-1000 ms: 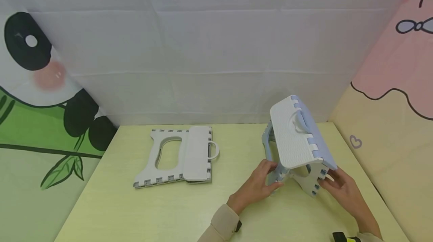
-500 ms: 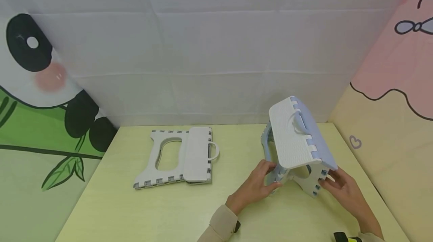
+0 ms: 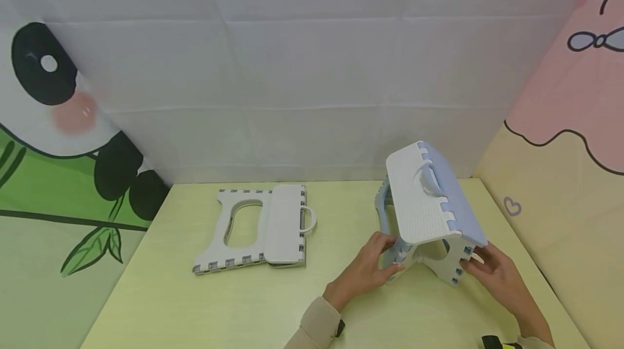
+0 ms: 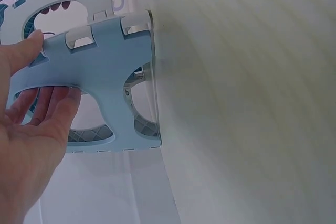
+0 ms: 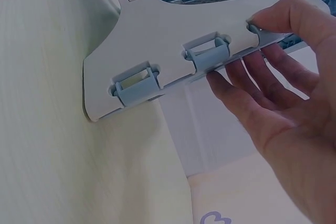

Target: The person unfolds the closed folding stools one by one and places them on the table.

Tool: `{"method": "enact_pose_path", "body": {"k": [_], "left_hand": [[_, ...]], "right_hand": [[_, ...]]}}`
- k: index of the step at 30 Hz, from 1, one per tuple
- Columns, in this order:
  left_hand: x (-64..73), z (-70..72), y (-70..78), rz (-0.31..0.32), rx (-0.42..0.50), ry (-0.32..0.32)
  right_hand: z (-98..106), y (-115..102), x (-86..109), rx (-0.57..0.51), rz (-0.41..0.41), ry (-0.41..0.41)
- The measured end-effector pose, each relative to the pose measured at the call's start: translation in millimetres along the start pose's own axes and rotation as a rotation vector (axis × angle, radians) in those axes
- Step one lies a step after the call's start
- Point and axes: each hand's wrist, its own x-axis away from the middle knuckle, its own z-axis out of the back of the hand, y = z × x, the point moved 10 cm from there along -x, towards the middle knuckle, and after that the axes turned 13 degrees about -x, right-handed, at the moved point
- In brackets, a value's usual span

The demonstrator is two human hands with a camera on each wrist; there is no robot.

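A blue-and-white folding step stool point(image 3: 429, 202) stands half unfolded at the right of the table, its white and blue top halves peaked like a roof. My left hand point(image 3: 361, 273) grips the blue leg panel point(image 4: 105, 56); in the left wrist view the fingers pass into its opening and the thumb lies along the hinged edge. On the other side, my right hand point(image 3: 497, 278) pinches the hinged edge of the white leg panel point(image 5: 152, 40), thumb on one face and fingers behind. To the left, a white folding step stool point(image 3: 287, 224) lies folded flat, its loop handle pointing right.
The pale yellow table point(image 3: 244, 305) meets a white cloth backdrop point(image 3: 302, 94) at its back edge. Printed cartoon panels flank it, a green one point(image 3: 49, 175) on the left and a pink-and-cream one point(image 3: 560, 99) on the right.
Both hands keep their grip on the blue-and-white stool, which stays half unfolded. The whole head view has shifted slightly; the folded white stool lies where it was.
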Motion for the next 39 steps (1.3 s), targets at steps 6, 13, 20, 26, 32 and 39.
{"method": "enact_pose_path", "body": {"k": [6, 13, 20, 26, 32, 39], "left_hand": [[0.5, -0.6, -2.3, 0.003, 0.015, -0.006], [2.2, -1.1, -5.4, 0.021, 0.023, -0.014], [3.1, -0.4, -7.0, 0.030, 0.033, -0.020], [2.5, 1.0, -7.9, 0.038, 0.045, -0.032], [3.3, 1.1, -8.6, 0.043, 0.032, -0.042], [2.7, -1.1, -9.6, 0.061, 0.040, -0.074]], "right_hand": [[1.0, -0.6, -0.5, -0.013, 0.017, -0.001], [1.4, 1.7, 1.0, -0.008, 0.003, -0.004], [2.7, 2.3, 1.1, -0.019, -0.001, -0.002], [3.0, 0.6, -0.5, -0.005, 0.006, 0.000], [4.5, -1.1, -0.4, 0.042, 0.009, 0.021], [5.1, -4.7, 0.7, 0.181, 0.024, 0.026]]}}
